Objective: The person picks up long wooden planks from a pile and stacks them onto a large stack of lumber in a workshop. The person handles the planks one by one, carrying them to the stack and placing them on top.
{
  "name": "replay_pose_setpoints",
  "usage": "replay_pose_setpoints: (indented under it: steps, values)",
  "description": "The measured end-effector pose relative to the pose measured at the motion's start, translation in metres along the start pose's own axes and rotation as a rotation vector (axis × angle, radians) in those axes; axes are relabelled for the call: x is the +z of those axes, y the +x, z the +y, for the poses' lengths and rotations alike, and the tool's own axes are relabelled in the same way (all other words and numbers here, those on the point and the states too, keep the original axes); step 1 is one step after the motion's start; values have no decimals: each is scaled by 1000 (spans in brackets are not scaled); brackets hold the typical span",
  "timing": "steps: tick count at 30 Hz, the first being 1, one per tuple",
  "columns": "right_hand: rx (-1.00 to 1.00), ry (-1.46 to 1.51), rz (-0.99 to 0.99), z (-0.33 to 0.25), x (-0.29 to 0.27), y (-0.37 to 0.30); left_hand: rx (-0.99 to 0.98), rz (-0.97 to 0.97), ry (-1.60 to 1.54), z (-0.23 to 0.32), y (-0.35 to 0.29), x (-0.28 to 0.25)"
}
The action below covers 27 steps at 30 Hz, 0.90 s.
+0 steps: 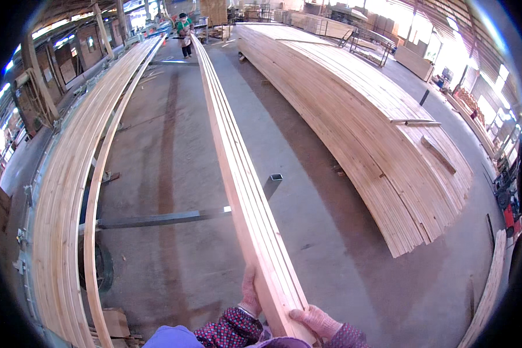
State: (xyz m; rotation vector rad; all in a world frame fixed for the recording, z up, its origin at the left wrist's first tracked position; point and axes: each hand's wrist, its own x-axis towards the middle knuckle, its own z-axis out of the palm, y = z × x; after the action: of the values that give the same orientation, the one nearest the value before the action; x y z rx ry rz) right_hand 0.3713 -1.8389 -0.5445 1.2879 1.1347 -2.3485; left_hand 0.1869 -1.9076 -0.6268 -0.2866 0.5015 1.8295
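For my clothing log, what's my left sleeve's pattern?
Left sleeve: dark with small pinkish marks, best in head view.

We see smooth, faintly glossy pale wood in the held boards, matt, knotty-grained wood in the left-hand plank row, dull grey metal in the crossbar, matt concrete-like floor and soft patterned cloth on our left sleeve.
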Motion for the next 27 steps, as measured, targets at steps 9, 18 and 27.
replay_pose_setpoints:
  steps: [9, 18, 27]
  values:
    - [-6, 121, 10, -18, -7, -54, 17, -58, 72, -10, -18, 66]
    - [-56, 355, -232, -24, -101, -90, 114, -97, 319, -74, -8, 163]
    - [-669, 56, -281, -62, -254, -167, 320, -135, 640, -162, 90, 274]
